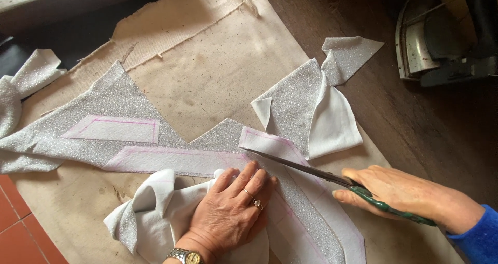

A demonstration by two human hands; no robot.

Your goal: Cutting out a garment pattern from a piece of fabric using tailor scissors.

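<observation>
My left hand (231,207) lies flat with fingers spread on silver glitter fabric (119,100), pressing it down beside a white strip marked with pink lines (176,160). It wears rings and a wristwatch. My right hand (399,191) grips green-handled scissors (306,168). Their long blades point left and lie nearly closed along a pink-marked white piece (270,142), the tips just above my left fingertips. A second pink-outlined white patch (114,130) sits farther left on the glitter fabric.
The fabric lies on a tan canvas sheet (207,72) over a dark wooden table (415,118). A clothes iron (441,35) rests on its side at the back right. Loose folded fabric pieces (332,108) lie right of centre. Red floor tiles (21,233) show at bottom left.
</observation>
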